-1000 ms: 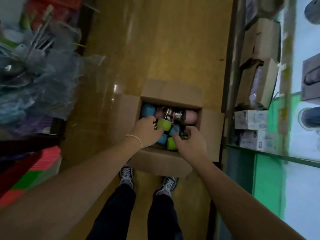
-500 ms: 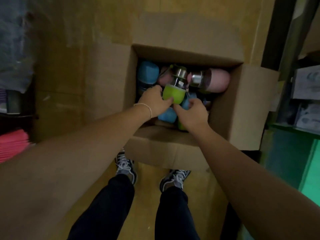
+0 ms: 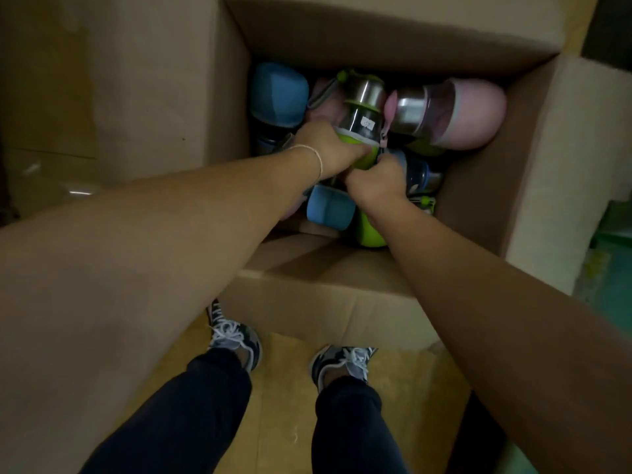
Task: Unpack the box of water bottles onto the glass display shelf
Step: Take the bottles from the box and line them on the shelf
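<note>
- Water bottles (image 3: pixel 410 111) lie jumbled on their sides in an open cardboard box (image 3: pixel 376 39) set on the floor (image 3: pixel 280 405) (blue, pink and green, as far as the dim light lets us sort them).
- The green bottle (image 3: pixel 362 119), steel-banded and topmost in the heap, is gripped by the left hand (image 3: pixel 328 148), whose fingers wrap its green end; a thin bracelet (image 3: pixel 316 155) circles that wrist.
- The right hand (image 3: pixel 376 181) sits just beside the left, fingers curled down among the bottles. We cannot tell what it holds, if anything, though a dark blue bottle (image 3: pixel 422 174) lies right against it.
- Around the hands we see a pink bottle (image 3: pixel 472 111) to the right, a blue bottle (image 3: pixel 278 94) in the far left corner, and a second blue bottle (image 3: pixel 328 208) and second green bottle (image 3: pixel 371 232) near the front wall.
- We judge the unpacking far from done: the box looks well filled and the green bottle has not cleared the rim. The glass display shelf is out of view, so we cannot say how many stand there.
- The person's shoes (image 3: pixel 236 336) stand just before the near flap.
</note>
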`<state>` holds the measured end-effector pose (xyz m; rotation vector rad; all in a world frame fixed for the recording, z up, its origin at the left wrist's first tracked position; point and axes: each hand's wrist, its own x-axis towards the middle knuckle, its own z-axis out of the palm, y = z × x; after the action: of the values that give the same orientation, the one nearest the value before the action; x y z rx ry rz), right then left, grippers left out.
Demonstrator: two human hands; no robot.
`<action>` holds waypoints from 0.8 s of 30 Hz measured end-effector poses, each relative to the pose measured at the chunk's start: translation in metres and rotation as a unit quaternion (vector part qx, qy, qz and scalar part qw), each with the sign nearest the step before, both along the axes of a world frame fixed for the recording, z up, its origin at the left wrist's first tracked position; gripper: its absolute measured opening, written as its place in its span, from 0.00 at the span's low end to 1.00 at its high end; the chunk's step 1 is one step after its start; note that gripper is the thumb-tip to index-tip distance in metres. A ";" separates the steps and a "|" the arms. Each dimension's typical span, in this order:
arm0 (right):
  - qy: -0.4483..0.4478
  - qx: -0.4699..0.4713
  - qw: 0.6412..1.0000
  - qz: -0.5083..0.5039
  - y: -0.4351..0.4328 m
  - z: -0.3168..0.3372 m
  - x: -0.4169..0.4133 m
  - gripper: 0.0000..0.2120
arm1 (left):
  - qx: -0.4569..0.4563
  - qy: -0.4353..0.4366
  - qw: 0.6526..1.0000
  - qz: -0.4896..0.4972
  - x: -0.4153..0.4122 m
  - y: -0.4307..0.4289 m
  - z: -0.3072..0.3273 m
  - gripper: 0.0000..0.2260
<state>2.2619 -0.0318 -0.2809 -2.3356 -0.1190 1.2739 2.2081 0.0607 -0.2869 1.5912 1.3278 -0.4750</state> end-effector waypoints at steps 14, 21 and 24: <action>-0.001 -0.005 0.999 0.032 -0.031 0.034 -0.015 0.27 | -0.019 0.001 0.987 0.160 -0.016 -0.030 0.035 0.43; -0.006 0.046 0.997 0.055 -0.042 0.151 -0.015 0.30 | 0.015 -0.013 0.987 0.159 -0.024 -0.037 0.159 0.32; -0.014 0.075 0.996 0.040 -0.044 0.218 -0.006 0.28 | 0.024 -0.042 0.985 0.163 -0.018 -0.041 0.226 0.29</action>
<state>2.2554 -0.0758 -0.0634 -2.2394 -0.3099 1.2254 2.1898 0.0199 -0.0610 1.3803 1.5080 -0.1747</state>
